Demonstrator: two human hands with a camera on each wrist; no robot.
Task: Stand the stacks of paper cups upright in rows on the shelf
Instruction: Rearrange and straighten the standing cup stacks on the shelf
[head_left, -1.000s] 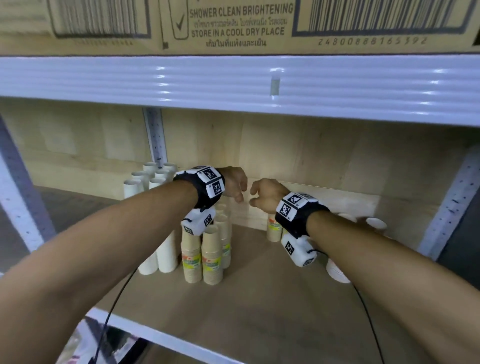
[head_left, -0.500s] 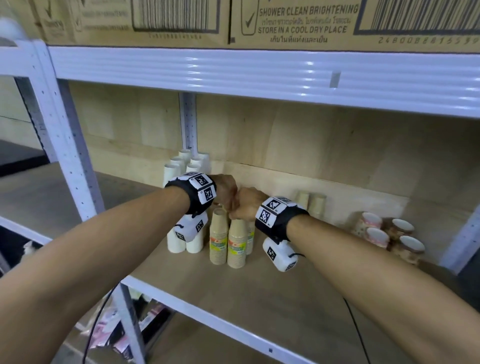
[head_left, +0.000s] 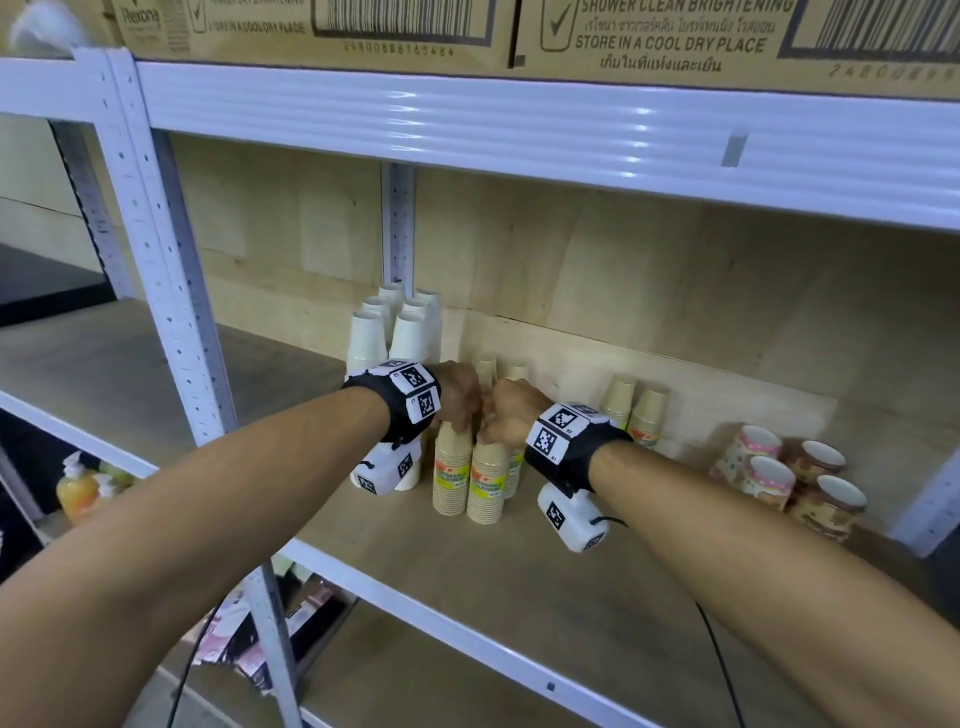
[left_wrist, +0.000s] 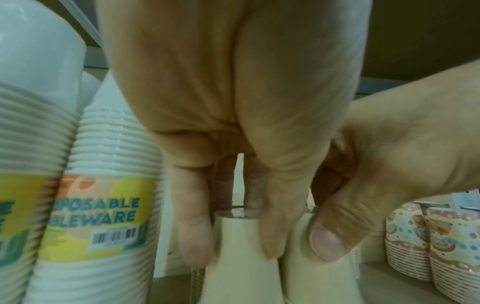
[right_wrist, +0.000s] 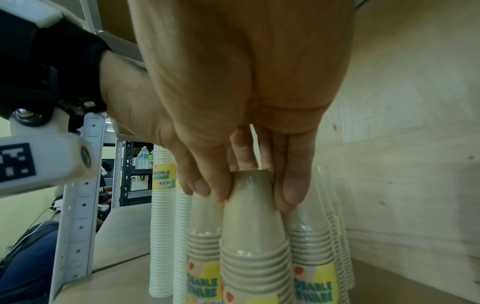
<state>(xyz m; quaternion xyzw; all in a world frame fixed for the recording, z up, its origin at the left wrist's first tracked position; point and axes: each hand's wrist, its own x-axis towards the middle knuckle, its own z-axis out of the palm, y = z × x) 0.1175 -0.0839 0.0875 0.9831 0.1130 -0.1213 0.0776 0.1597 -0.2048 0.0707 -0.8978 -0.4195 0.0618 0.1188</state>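
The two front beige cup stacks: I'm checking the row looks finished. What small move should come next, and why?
Probably release both. The left hand grips the left beige stack at its top and the right hand grips the right beige stack; both stand upright, side by side on the shelf.

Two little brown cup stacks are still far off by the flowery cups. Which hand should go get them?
The right hand, probably. Those two kraft stacks stand just beyond its wrist, on the right. The left hand sits further away, beside the white stacks, and would have to cross over.
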